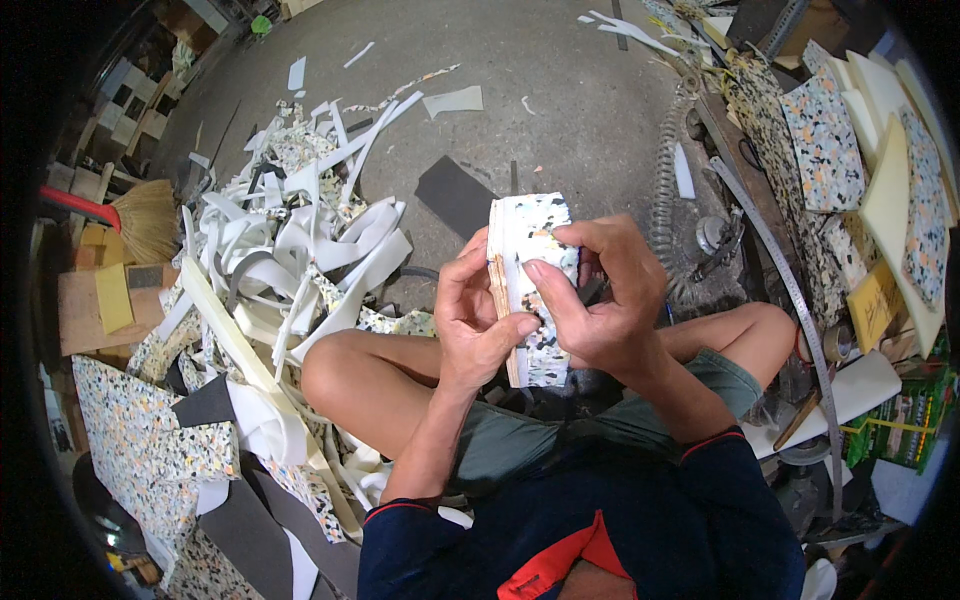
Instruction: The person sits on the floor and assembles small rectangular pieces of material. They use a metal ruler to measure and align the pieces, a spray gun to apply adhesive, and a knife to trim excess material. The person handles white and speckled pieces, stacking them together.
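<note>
Both my hands hold one upright piece of speckled foam (532, 225), white with coloured flecks, glued to a thin brown board along its left edge. My left hand (470, 320) grips that left edge, thumb pressed on the front face. My right hand (605, 300) wraps the right side, its fingers curled over the front. The piece hangs above my crossed bare legs (370, 375) as I sit on the floor.
A heap of white foam offcuts and strips (300, 240) lies at my left. Speckled foam sheets (130, 440) lie at lower left, more blocks (825, 140) at right. A long metal ruler (790, 290), a coiled hose (665, 190), a broom (145, 220) and a dark sheet (455, 195) lie on the concrete floor.
</note>
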The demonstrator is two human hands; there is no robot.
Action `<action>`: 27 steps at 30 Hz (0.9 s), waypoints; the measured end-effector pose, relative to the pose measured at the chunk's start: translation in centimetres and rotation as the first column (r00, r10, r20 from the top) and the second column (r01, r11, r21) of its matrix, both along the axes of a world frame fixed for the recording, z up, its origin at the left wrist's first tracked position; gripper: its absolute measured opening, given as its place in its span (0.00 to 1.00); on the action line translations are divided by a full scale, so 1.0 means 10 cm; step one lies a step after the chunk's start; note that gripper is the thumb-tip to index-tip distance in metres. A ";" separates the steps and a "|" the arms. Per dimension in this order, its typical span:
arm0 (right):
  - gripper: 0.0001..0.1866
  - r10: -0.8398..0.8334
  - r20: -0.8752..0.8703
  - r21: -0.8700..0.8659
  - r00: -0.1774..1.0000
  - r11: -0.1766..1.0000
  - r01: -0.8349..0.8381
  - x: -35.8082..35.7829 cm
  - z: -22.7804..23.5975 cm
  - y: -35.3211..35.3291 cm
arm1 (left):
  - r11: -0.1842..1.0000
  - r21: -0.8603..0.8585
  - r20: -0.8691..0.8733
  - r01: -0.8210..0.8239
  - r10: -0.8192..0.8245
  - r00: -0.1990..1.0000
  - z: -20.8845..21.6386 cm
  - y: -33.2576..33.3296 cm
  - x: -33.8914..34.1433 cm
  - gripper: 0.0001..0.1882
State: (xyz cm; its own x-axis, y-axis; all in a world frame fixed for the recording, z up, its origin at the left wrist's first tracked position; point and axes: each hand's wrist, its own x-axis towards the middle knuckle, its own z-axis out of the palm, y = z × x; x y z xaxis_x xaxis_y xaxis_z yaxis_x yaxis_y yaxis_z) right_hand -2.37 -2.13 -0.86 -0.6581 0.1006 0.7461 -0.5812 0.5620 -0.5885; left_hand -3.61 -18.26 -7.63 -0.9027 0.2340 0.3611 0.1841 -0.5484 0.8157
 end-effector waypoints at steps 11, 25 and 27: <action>0.47 0.194 0.095 -0.005 0.976 0.981 -0.195 0.12 -0.44 -0.12 | 0.994 -0.031 0.230 -0.108 0.112 0.967 0.09 0.10 0.09 0.48; 0.54 0.609 0.218 -0.337 0.763 0.780 -0.526 -0.13 -0.68 -0.23 | 0.975 -0.164 0.350 -0.152 0.202 0.915 -0.26 -0.29 -0.17 0.35; 0.45 0.589 0.386 -0.447 0.710 0.792 -0.415 -0.24 -0.61 0.07 | 0.957 -0.155 0.481 -0.246 0.290 0.827 0.01 -0.52 -0.23 0.35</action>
State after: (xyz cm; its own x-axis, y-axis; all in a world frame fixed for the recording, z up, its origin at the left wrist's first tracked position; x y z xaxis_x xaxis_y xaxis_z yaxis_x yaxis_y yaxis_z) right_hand -4.81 -1.48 -6.95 -0.9337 -0.1908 0.3028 -0.3104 0.0101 -0.9506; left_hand -5.91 -23.50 -7.55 -0.9867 -0.0347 -0.1591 -0.1252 -0.4632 0.8774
